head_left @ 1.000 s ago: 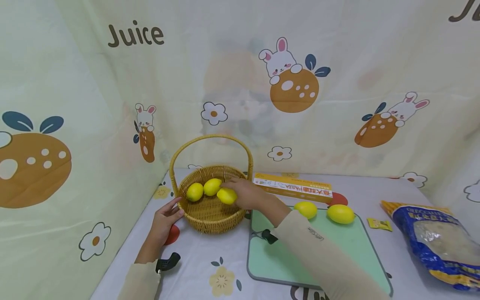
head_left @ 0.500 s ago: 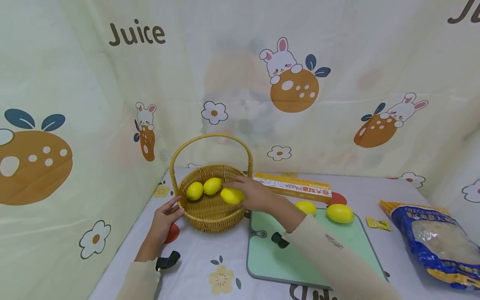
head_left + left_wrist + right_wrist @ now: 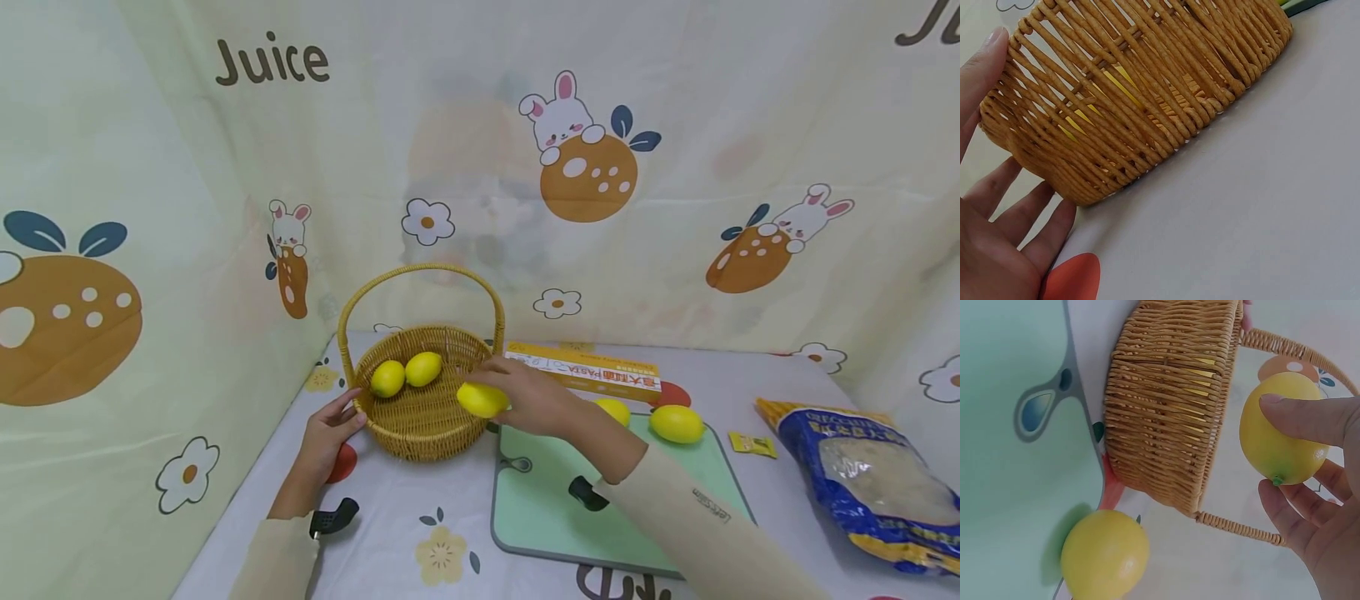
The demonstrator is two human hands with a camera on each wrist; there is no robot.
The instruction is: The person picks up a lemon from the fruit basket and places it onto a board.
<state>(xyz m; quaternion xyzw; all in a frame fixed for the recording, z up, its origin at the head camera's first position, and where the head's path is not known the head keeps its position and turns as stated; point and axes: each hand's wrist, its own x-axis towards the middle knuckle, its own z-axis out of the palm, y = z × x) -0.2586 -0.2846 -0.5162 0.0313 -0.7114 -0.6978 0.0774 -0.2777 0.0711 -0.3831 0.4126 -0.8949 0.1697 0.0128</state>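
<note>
In the head view, my right hand (image 3: pixel 542 398) pinches a yellow lemon (image 3: pixel 480 401) at the right rim of a wicker basket (image 3: pixel 427 440). The right wrist view shows the thumb on one side of that lemon (image 3: pixel 1285 440) and the fingers on the other, its green tip facing down. My left hand (image 3: pixel 326 442) grips the basket's left rim, the thumb at the top and the other fingers spread along the wicker side, as the left wrist view shows. Inside the basket, toward its left, lie two lemons, one left (image 3: pixel 387 379) and one right (image 3: pixel 423 369).
A green cutting board (image 3: pixel 540 517) lies right of the basket with two more lemons, one (image 3: pixel 677 424) plainly visible and one (image 3: pixel 613 410) partly behind my right arm. Behind stands a pasta box (image 3: pixel 585 372). Farther right are a small yellow packet (image 3: pixel 752 444) and a blue bag (image 3: pixel 870 483).
My right hand has moved rightward with the lemon, from inside the basket to its right rim. The left hand has stayed at the basket's left side.
</note>
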